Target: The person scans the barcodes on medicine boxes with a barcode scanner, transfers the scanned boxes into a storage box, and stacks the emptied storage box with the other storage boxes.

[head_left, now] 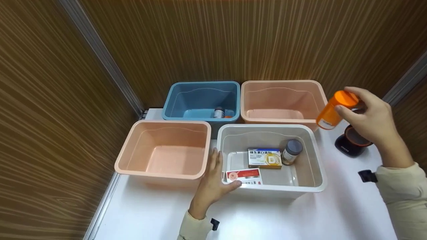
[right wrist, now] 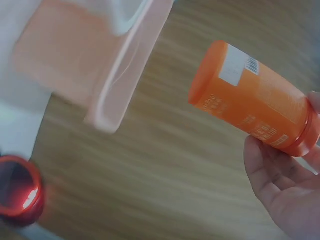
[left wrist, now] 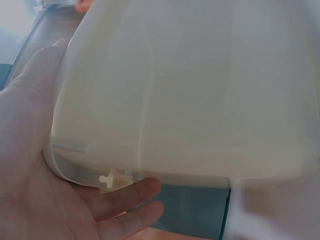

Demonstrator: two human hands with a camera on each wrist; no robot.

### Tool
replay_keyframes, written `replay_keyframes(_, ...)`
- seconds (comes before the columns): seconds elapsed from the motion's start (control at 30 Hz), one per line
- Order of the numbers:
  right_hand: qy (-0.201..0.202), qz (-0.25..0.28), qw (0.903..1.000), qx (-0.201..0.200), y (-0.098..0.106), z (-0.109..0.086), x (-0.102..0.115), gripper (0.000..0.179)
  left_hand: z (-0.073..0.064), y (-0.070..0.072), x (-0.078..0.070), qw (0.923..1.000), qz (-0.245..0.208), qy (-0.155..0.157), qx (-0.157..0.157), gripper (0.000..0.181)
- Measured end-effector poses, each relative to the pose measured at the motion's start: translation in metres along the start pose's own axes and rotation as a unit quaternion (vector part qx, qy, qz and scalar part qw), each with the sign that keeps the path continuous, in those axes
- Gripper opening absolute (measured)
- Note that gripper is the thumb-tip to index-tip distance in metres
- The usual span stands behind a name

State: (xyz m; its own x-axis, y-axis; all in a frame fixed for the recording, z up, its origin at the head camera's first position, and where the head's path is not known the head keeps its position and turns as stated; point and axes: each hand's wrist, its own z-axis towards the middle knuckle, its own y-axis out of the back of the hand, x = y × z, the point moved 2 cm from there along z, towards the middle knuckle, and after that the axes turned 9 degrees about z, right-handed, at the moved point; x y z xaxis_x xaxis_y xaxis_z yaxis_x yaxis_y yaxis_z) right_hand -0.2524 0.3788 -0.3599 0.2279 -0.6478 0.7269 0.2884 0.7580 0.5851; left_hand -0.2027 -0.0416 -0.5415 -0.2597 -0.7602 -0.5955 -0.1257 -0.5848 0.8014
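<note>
Up at the right, my right hand (head_left: 377, 116) grips an orange pill bottle (head_left: 328, 116) by its cap end, tilted in the air. In the right wrist view the bottle (right wrist: 250, 97) shows white print and a barcode label. My left hand (head_left: 210, 185) rests against the front left corner of the white bin (head_left: 267, 126), thumb at the front rim, fingers straight along the side. Inside that bin lie a vitamin D box (head_left: 263, 158), a dark-capped bottle (head_left: 292, 151) and a red and white box (head_left: 245, 176), its lower part hidden by the rim.
A blue bin (head_left: 203, 83) at the back holds a small bottle (head_left: 219, 112) and something orange. Pink bins stand at the back right (head_left: 283, 82) and front left (head_left: 163, 122). A black device with an orange ring (head_left: 348, 146) sits below my right hand. Wood-grain panels enclose the table.
</note>
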Motion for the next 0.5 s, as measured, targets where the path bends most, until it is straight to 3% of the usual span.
replay_keyframes(0.5, 0.078, 0.056, 0.9941, 0.05, -0.069, 0.036, 0.064, 0.062, -0.001, 0.001, -0.002, 0.9999, 0.007, 0.006, 0.004, 0.121)
